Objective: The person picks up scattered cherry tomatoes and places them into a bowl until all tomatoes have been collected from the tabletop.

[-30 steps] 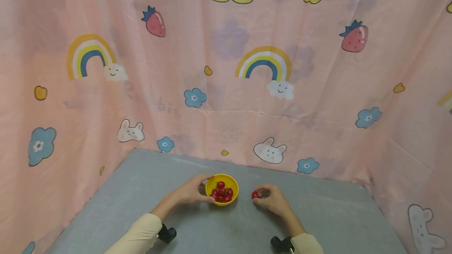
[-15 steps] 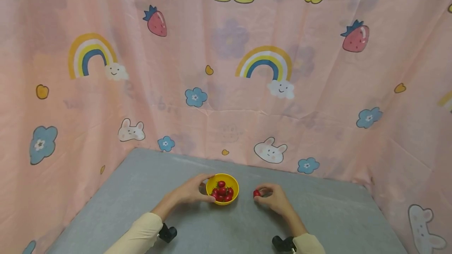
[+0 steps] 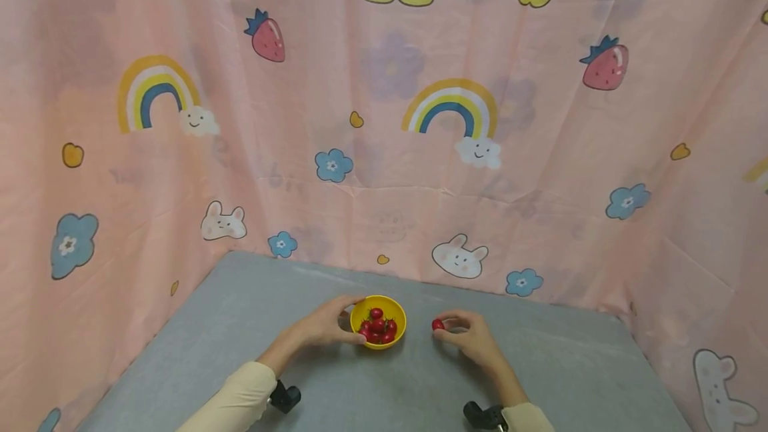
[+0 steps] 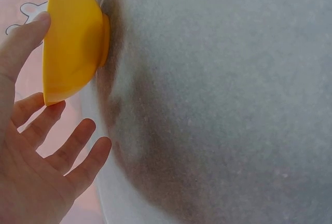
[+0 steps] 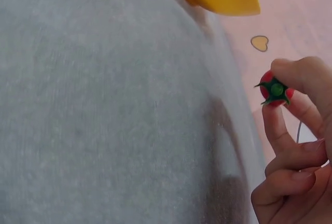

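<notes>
In the head view a yellow bowl (image 3: 393,307) stands near the middle of the grey table, with several red cherry tomatoes (image 3: 377,326) heaped inside. My left hand (image 3: 324,323) holds it from the left, thumb and fingertips at opposite sides of its rim. The left wrist view shows the smooth outside of the bowl (image 4: 75,45) and its foot. To the right of the bowl, my right hand (image 3: 475,340) pinches a single cherry tomato (image 3: 438,325) between thumb and fingertips. Its green calyx (image 5: 277,89) faces the right wrist camera, and the other fingers curl below.
The grey table (image 3: 384,392) spreads around both hands. Behind it and along the sides hangs a pink curtain (image 3: 384,212) printed with rainbows, flowers and rabbits. Black wrist mounts (image 3: 285,397) sit at the cream sleeves (image 3: 240,395).
My right hand has shifted slightly right and away from the body, the cherry tomato still pinched. The left hand keeps its grip on the bowl, and the head view has drifted a little.
</notes>
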Demonstrator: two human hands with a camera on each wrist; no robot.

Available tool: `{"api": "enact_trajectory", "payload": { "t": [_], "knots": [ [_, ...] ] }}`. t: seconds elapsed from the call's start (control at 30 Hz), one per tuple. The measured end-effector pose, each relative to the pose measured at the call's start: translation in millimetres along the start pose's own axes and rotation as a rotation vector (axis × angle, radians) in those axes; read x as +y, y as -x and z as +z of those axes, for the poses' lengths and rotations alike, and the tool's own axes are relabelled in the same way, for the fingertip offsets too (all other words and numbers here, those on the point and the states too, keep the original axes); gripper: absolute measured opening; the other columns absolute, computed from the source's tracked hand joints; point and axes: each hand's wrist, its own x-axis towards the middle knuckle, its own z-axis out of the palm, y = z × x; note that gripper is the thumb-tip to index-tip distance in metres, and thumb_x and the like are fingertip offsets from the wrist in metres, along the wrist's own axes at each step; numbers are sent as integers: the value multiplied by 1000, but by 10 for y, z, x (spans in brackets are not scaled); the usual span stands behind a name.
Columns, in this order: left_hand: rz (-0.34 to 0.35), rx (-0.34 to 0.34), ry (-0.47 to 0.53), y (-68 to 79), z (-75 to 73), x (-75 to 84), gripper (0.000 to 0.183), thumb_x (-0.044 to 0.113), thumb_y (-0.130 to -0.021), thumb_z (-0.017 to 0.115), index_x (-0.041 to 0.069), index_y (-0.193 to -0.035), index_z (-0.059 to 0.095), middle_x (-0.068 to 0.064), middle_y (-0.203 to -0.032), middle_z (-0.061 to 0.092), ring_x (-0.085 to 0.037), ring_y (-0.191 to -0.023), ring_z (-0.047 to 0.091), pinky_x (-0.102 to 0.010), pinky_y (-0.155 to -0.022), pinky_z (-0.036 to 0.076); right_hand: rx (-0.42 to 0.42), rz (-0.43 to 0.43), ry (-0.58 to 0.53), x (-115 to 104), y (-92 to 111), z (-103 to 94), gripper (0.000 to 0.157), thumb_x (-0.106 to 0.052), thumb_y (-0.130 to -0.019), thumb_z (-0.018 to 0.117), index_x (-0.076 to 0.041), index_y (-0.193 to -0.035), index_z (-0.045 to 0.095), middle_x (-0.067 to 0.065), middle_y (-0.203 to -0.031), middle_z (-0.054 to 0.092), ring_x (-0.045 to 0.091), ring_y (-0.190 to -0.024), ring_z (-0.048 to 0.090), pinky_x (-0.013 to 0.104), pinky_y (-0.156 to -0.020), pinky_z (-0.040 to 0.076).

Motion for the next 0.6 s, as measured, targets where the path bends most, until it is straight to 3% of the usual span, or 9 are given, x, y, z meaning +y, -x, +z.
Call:
{"api": "enact_trajectory", "payload": {
  "t": [0.2,0.43,0.6],
  "knots": [
    [1,0,1,6,1,-6,82,35,-85,84,8,-152,45,-15,-148,48,-33,-119,57,-50,-97,51,-10,-4,-59,-54,11,41,24,-18,-85,86,-11,-106,77,2,-103,71,24,-102,62,49,-91,53],
    [-8,2,-1,9,4,-7,81,35,-85,84,8,-151,46,-14,-147,49,-32,-118,56,-50,-97,51,-15,-12,-93,-133,-15,131,27,-19,-84,86,-12,-108,76,1,-104,71,23,-103,62,36,-85,54],
    [-7,6,-2,8,3,6,81,34,-85,84,7,-151,46,-15,-146,49,-32,-117,57,-50,-96,51,-8,-9,-90,-198,-47,182,26,-21,-85,85,-14,-109,77,0,-102,71,22,-103,61,38,-88,52]
  ]
}}
